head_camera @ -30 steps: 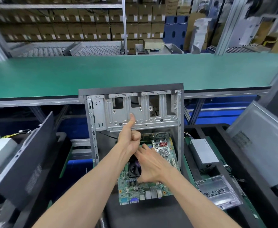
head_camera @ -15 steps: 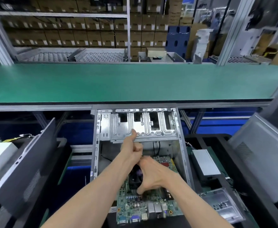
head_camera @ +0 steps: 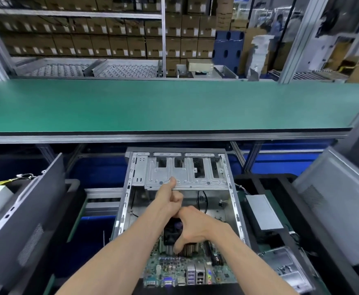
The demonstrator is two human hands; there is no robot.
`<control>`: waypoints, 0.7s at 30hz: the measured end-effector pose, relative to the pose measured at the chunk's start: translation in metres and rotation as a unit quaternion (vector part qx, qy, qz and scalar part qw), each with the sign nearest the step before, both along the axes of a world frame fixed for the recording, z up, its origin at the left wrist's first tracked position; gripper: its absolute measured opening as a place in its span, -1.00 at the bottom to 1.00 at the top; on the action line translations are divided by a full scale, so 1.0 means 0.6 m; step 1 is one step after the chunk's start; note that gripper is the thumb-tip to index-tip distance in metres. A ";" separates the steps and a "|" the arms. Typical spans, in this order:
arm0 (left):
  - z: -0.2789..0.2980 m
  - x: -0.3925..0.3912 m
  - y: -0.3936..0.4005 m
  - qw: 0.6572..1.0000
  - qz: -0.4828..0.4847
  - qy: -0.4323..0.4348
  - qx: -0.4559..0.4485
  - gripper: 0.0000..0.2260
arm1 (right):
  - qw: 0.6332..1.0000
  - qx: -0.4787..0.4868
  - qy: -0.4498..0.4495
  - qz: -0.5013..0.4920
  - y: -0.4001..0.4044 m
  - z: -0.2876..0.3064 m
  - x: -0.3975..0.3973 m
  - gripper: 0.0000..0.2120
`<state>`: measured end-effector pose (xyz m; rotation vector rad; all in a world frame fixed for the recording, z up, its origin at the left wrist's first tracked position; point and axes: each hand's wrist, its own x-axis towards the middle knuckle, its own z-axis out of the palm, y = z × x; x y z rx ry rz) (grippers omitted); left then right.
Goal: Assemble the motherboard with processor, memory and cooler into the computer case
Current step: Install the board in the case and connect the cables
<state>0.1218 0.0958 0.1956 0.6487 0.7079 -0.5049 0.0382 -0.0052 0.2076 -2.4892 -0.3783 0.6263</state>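
Note:
An open grey computer case [head_camera: 231, 201] lies flat below the green bench, its drive cage [head_camera: 187, 175] at the far end. The green motherboard [head_camera: 180, 267] sits low in the case, rear ports toward me. Its black fan cooler [head_camera: 172, 233] with metal fins shows between my hands. My right hand [head_camera: 197, 226] grips the cooler from the right, thumb down on the fins. My left hand [head_camera: 168, 201] has its fingers curled at the cooler's far side and its thumb stretched up onto the drive cage's edge.
A long green bench top [head_camera: 174, 105] runs across above the case. A dark side panel [head_camera: 23, 218] leans at the left. At the right lie a grey power supply [head_camera: 263, 211], a metal bracket [head_camera: 285, 267] and a grey panel [head_camera: 336, 201]. Cardboard boxes fill the shelves behind.
The case has dropped from a raised tilt to lying flat below the bench. The motherboard has gone down into it, with both hands staying at the cooler.

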 end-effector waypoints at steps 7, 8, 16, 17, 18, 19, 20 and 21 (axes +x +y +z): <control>-0.035 0.034 -0.004 0.999 0.014 0.036 0.001 -0.76 | 0.999 -0.004 0.049 -0.007 -0.005 -0.024 0.041 -0.29; -0.039 0.037 -0.004 0.999 0.018 0.041 0.004 -0.74 | 0.998 -0.004 0.055 -0.011 -0.006 -0.030 0.045 -0.37; -0.049 0.048 0.018 0.987 -0.101 0.009 0.122 -0.86 | 0.995 0.007 0.095 0.003 -0.002 -0.045 0.067 -0.36; -0.046 0.047 0.026 0.975 -0.153 -0.011 0.160 -0.90 | 0.995 0.004 0.095 -0.001 -0.003 -0.046 0.068 -0.45; -0.046 0.048 0.038 0.958 -0.197 -0.029 0.204 -0.86 | 0.996 -0.001 0.092 -0.003 -0.005 -0.047 0.070 -0.54; -0.047 0.051 0.051 0.941 -0.224 -0.046 0.251 -0.83 | 0.996 -0.009 0.091 -0.007 -0.007 -0.047 0.073 -0.55; -0.047 0.054 0.064 0.924 -0.235 -0.061 0.297 -0.82 | 0.996 -0.014 0.089 -0.006 -0.007 -0.045 0.074 -0.51; -0.046 0.056 0.078 0.907 -0.236 -0.076 0.341 -0.83 | 0.996 -0.014 0.088 -0.011 -0.005 -0.039 0.075 -0.31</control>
